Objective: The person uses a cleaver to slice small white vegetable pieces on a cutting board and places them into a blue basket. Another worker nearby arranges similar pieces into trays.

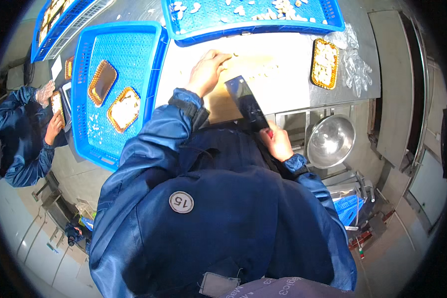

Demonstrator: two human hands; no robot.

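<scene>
My right hand (277, 140) is closed on the red handle of a cleaver (249, 105), whose broad dark blade angles up and left over the near part of a cutting board (223, 102). My left hand (207, 72) rests on the board left of the blade, fingers pointing right; small pale pieces lie by its fingertips, but whether it holds one I cannot tell. More small pale food pieces (262, 71) are scattered on the board beyond the cleaver. A gold-rimmed tray (325, 64) filled with pale pieces stands to the right of the board.
Blue crate (156, 74) at left holds an empty gold-rimmed tray (102, 83) and one with pale food (124, 109). Another blue crate (253, 29) with loose pieces lies beyond the board. Clear plastic gloves (357, 70) and a steel bowl (331, 141) are at right. A co-worker (26, 138) handles a tray at far left.
</scene>
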